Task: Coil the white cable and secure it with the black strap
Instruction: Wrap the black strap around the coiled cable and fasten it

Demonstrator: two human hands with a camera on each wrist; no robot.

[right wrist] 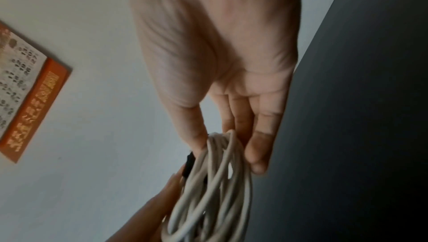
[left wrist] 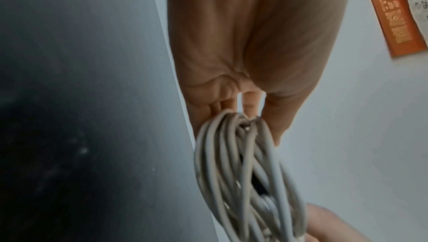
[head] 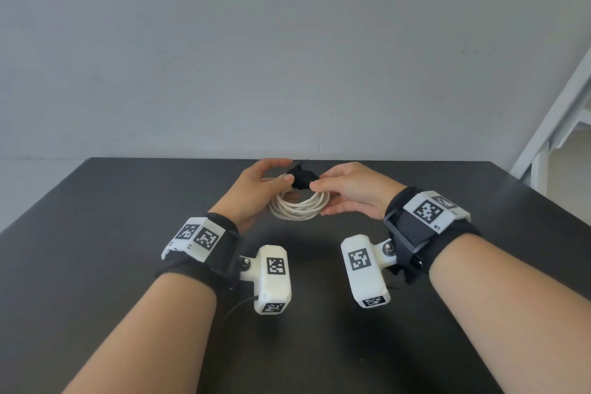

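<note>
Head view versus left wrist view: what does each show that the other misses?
Only the head view shows the black strap at the top of the coil, pinched between the left hand and right hand, above the dark table. Only the left wrist view shows an orange-edged printed sheet on the wall. Both show the coiled white cable.

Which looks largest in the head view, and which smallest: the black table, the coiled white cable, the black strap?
1. black table, by far the largest.
2. white cable, a coil held between both hands.
3. black strap, smallest, though the fingers hide part of it, so its full size is unsure.
</note>
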